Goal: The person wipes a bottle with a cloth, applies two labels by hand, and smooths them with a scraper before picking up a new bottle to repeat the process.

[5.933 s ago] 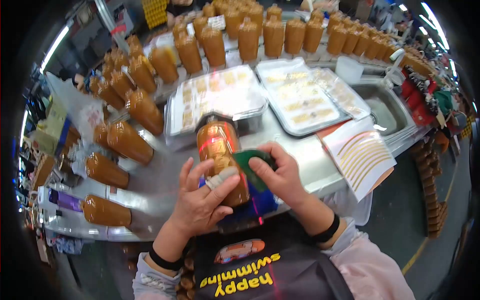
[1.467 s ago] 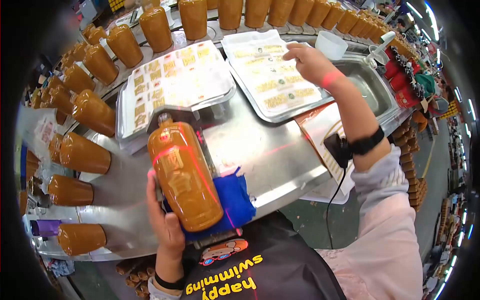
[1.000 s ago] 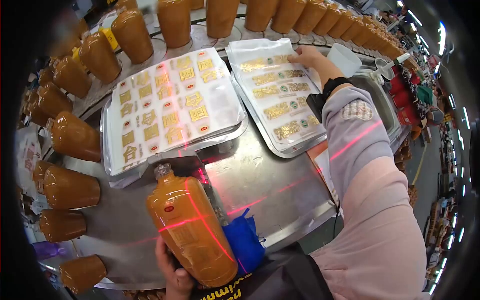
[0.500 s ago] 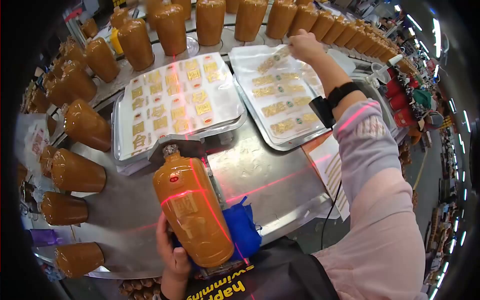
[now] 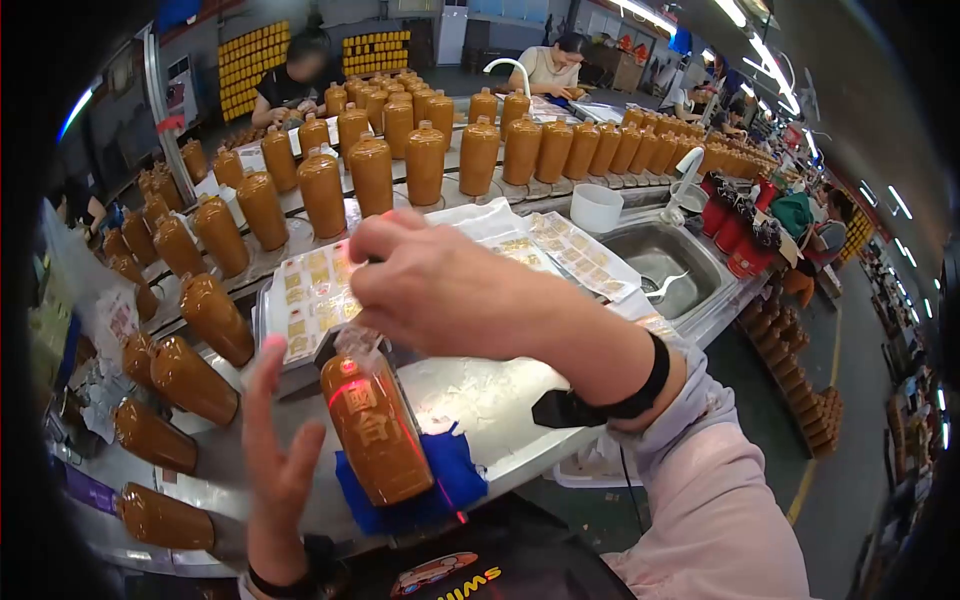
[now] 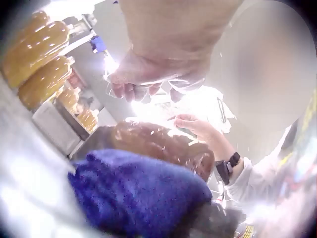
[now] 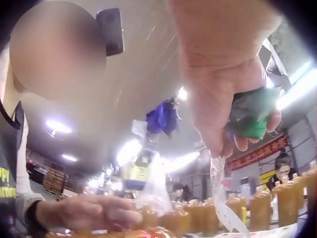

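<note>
A glossy brown bottle (image 5: 375, 430) with gold characters and a small red mark lies tilted in a holder, neck away from me, over a blue cloth (image 5: 455, 465). My left hand (image 5: 280, 480) is raised beside it with fingers extended, touching nothing; one fingertip is wrapped. Above the bottle's neck, my right hand (image 5: 440, 285) has its fingers curled. In the right wrist view it grips a flat green scraper (image 7: 255, 111), and a pale decal strip (image 7: 217, 186) hangs from its fingertips. The bottle's neck is partly hidden by clear film.
Behind the bottle stands a tray with a sheet of gold decals (image 5: 310, 310). More decal sheets (image 5: 580, 255) lie right of it, near a white tub (image 5: 597, 208) and a sink (image 5: 665, 265). Rows of brown bottles (image 5: 372, 175) curve along the back and left. Other people sit beyond.
My right hand has come back from the right decal sheet to above the bottle's neck. My left hand has left the bottle's side and risen. The head view has tilted up.
</note>
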Demonstrator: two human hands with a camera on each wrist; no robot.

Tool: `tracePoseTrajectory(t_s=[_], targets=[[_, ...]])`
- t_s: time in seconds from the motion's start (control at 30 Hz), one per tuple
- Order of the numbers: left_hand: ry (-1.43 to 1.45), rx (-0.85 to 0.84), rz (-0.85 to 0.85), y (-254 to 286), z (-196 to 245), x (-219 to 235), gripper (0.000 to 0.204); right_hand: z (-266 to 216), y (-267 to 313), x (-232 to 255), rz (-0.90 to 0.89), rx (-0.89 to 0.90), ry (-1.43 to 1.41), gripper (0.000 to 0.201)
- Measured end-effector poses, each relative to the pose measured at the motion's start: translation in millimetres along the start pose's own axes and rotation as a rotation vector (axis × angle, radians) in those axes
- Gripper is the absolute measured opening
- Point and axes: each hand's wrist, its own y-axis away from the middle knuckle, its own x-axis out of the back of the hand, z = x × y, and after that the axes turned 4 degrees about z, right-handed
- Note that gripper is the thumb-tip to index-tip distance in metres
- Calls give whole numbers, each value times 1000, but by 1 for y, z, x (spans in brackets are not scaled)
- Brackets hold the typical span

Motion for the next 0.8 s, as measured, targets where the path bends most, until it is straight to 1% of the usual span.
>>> tracePoseTrajectory(t_s=[0.07,0.1,0.13,0.2,0.27,0.33,0.37,0.4,0.47,0.53,0.57,0.67,0.7,0.8], targets=[[224,76,-45,-20,8,-3,68,-29,2,5,83,33,-131,17],[389,210,-234,-25,0,2,61,-39,4,1,121,48,-217,17],[580,379,-371,-26,2,3,48,-43,9,-6,158,50,-217,16],[686,566,-499,-11,4,5,28,-50,25,-6,144,-13,-354,15],[634,588,-604,10,-8,9,13,-52,51,-15,104,-74,-371,14],[570,649,-577,28,-8,14,8,-56,80,-33,71,-256,-450,14],[580,627,-572,35,-6,13,11,-59,93,-43,79,-344,-481,15],[487,633,-595,40,-6,13,13,-63,104,-52,84,-429,-503,16],[457,713,-663,43,-6,15,15,-66,120,-68,111,-491,-599,17],[485,720,-648,42,-12,14,18,-63,133,-81,132,-557,-647,17],[501,719,-642,41,-14,13,19,-63,135,-83,120,-634,-664,16],[420,700,-589,37,-18,5,20,-54,143,-96,154,-623,-672,16],[408,706,-582,37,-19,6,20,-58,142,-93,122,-692,-679,15],[413,722,-571,40,-20,6,19,-57,148,-96,140,-742,-742,16]])
